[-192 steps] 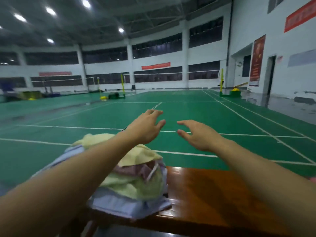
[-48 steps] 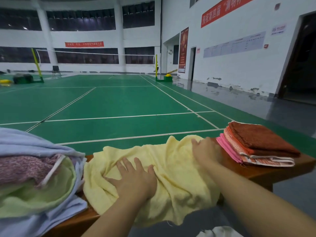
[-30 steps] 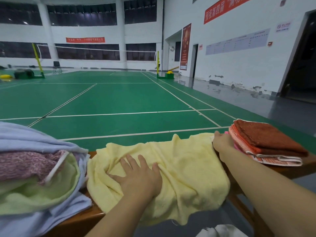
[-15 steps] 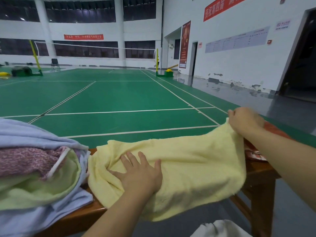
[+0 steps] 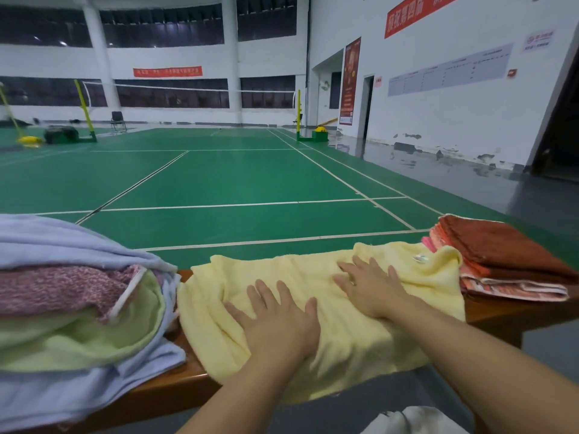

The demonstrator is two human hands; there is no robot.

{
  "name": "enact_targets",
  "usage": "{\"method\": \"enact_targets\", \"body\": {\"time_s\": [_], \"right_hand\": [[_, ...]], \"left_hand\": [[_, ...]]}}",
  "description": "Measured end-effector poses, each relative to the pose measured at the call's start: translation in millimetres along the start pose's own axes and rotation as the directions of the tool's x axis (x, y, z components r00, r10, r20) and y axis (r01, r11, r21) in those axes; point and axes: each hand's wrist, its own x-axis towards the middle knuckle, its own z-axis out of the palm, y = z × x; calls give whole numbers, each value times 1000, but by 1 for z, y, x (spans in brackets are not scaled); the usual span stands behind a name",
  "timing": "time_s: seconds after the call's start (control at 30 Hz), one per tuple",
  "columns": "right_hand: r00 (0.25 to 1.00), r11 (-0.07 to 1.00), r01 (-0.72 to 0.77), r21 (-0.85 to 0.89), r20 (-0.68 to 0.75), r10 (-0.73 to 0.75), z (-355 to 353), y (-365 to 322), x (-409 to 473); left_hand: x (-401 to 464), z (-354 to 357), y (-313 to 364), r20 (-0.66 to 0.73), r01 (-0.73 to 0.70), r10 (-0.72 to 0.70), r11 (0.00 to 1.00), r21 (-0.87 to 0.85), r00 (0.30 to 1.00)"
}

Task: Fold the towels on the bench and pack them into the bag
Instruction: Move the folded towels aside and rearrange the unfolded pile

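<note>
A pale yellow towel [image 5: 351, 349] lies spread across the wooden bench [image 5: 175, 389], its near edge hanging over the front. My left hand [image 5: 275, 321] presses flat on the towel's middle, fingers spread. My right hand [image 5: 372, 286] lies flat on the towel further right, fingers straight. A heap of unfolded towels [image 5: 69, 302], lilac, pink and light green, sits at the left end of the bench. A stack of folded towels [image 5: 507, 261], brown on top with orange and pink below, rests at the right end. No bag is plainly in view.
Beyond the bench lies a green badminton court [image 5: 235, 180] with white lines and net posts. A white wall with doorways runs along the right. Something white [image 5: 413, 421] shows at the bottom edge below the bench.
My right hand had lifted the towel's right edge by a pinch; it has since laid that edge down and now rests flat on the towel. My left hand stayed pressed in place.
</note>
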Motion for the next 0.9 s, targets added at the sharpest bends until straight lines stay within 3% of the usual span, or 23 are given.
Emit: {"method": "enact_targets", "body": {"time_s": [0.1, 0.17, 0.27, 0.37, 0.5, 0.63, 0.7, 0.77, 0.83, 0.9], "right_hand": [[1000, 999, -23, -27, 3, 23, -5, 6, 2], [998, 998, -45, -52, 30, 47, -8, 15, 4], [996, 995, -77, -70, 37, 80, -10, 28, 4], [993, 990, -110, -91, 29, 113, -11, 32, 2], [988, 983, -154, -96, 17, 156, -11, 29, 1], [985, 981, -170, -93, 5, 171, -11, 29, 4], [985, 981, -169, -93, 11, 171, -10, 30, 3], [986, 982, -168, -88, 4, 169, -10, 30, 2], [985, 982, -171, -81, 7, 172, -11, 29, 1], [984, 981, -177, -82, 18, 179, -13, 27, 1]], "left_hand": [[-14, 4, 16, 56, -142, 144, 989, -38, 988], [-17, 1, 23, 34, -241, 249, 958, -152, 968], [-1, -12, 9, -224, -333, 278, 904, -269, 934], [23, -23, -33, -350, -317, 243, 932, -173, 905], [31, -30, -83, -201, -133, 115, 988, -82, 973], [22, -45, -102, -273, -142, 162, 986, 90, 948], [16, -59, -107, -202, -122, 141, 987, 102, 969], [10, -75, -108, -31, -104, 110, 982, 158, 993], [9, -87, -107, 78, -144, 126, 939, 313, 989], [18, -89, -100, 31, -154, 153, 914, 375, 988]]}}
